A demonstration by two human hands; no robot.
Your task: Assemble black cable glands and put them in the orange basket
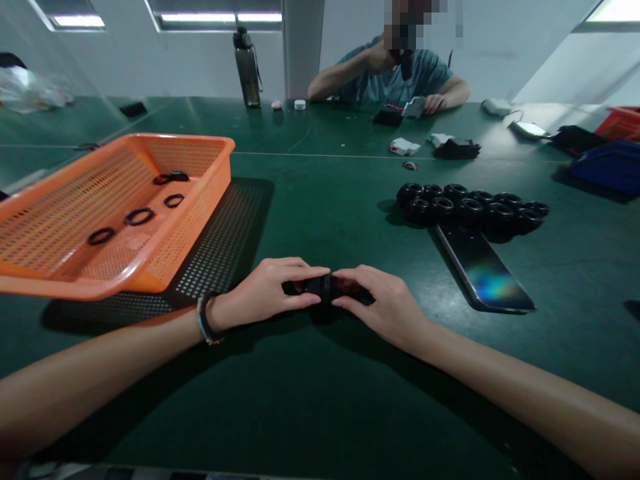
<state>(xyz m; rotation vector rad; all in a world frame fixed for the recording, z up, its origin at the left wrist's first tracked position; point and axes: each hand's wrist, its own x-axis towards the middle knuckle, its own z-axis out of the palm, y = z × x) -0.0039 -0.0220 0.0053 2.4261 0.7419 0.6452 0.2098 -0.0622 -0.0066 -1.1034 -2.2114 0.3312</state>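
Between my two hands, low over the green table (320, 393), is a small black cylindrical part (325, 288). My left hand (275, 283) pinches its left side with thumb and fingers, and my right hand (383, 297) pinches its right side. The fingertips of both hands nearly meet at the part's middle, so much of it is covered and its exact kind is unclear. To the right stands a cluster of several shiny black round parts with holes in their tops (470, 208). A phone (485, 270) lies beside that cluster, screen up.
On the left is an orange perforated basket (183, 260) holding several black rings (139, 217). A dark bottle (247, 70) stands at the back. Across the table sits a person in a teal shirt (370, 77). A dark blue bin (610, 167) is at the far right.
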